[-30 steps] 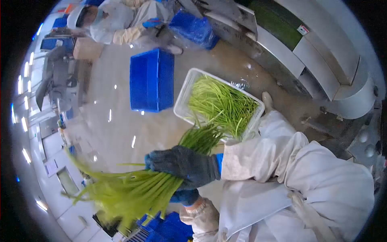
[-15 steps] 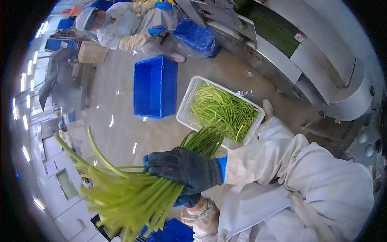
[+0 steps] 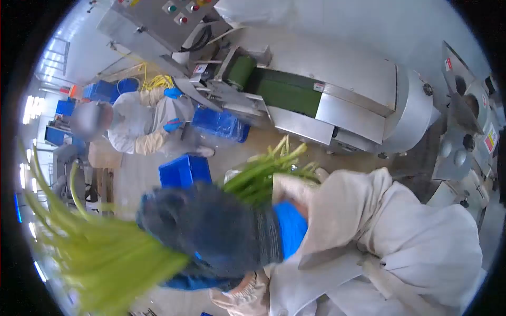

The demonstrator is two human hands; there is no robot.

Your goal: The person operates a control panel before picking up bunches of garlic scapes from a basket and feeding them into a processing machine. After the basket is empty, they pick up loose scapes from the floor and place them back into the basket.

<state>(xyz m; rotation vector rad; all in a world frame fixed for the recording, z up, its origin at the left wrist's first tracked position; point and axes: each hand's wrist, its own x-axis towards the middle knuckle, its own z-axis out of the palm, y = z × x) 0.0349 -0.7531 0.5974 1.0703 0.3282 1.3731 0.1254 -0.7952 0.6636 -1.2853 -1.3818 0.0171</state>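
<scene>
**Bundle of long green stalks [image 3: 110,258] lies in the dark-gloved right hand [image 3: 211,229], long axis running through the grip**

I find the bundle at the right hand, not apart from it. Its long axis slants across my view, from lower left to upper right. The pale stems fan out past the fingers toward the left edge, blurred at the tips; the darker green part shows on the far side of the hand, beside the blue cuff [image 3: 291,230] at the wrist.

The right hand is the nearer one: its fingers are pressed together and closed over the stalks. The blue-gloved left hand [image 3: 195,283] is below it in my view and mostly hidden. I cannot tell whether its fingers are spread or pinching stalks; it is close to the underside of the bundle.

Beyond the right hand, and well apart from the fanned stems, I note an upright-sided blue plastic crate [image 3: 184,171], partly covered by the glove.
</scene>
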